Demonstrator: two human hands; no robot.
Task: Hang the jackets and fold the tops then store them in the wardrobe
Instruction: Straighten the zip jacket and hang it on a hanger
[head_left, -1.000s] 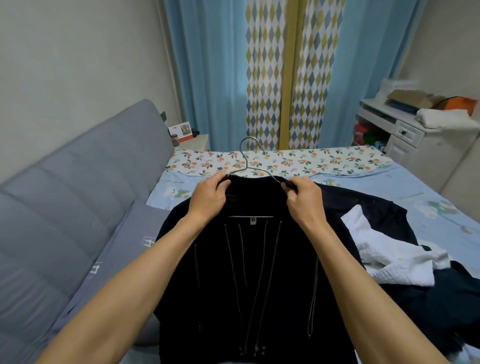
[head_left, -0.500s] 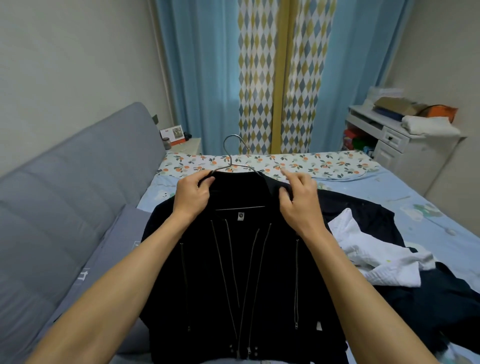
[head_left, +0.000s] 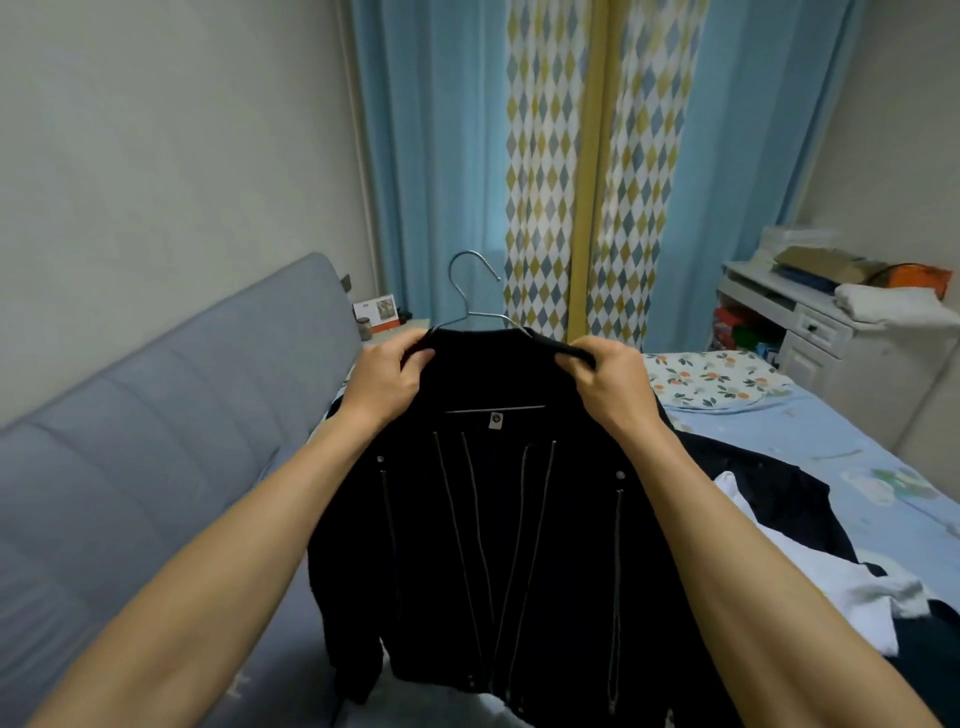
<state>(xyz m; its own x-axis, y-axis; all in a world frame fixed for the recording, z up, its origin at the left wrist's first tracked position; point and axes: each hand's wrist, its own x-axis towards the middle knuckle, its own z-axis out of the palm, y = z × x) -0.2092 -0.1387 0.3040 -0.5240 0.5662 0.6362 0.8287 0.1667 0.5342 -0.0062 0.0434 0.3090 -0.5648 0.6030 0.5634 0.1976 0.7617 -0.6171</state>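
**A:** Where does it stand, starting at nine o'clock?

**B:** At nine o'clock is the grey sofa (head_left: 156, 441), untouched. Next, near centre, the left hand (head_left: 387, 384) has its fingers curled round the left shoulder of the black jacket (head_left: 498, 530), pinching cloth and, I judge, the wire beneath it. The jacket hangs in the air at six o'clock, front open, zips dangling. At twelve o'clock the hook of the metal hanger (head_left: 470, 291) rises clear above the collar. Then the right hand (head_left: 610, 387) grips the right shoulder the same way, thumb over the seam.

**A:** So what makes this step go well?

**B:** Seat both shoulders squarely on the hanger arms before letting go of either. The right side looks bunched under the thumb, so smooth it outward along the wire. Keep the hook centred over the collar, or the garment will slide to one side.

**A:** And then?

**B:** Move one hand to the hook while the other steadies the jacket. The wardrobe isn't in view, so I can't say which way to carry it.

**A:** Anything waiting?

**B:** At three to four o'clock, on the bed (head_left: 831, 452), lie a white top (head_left: 810, 582) and more dark clothing (head_left: 769, 478).
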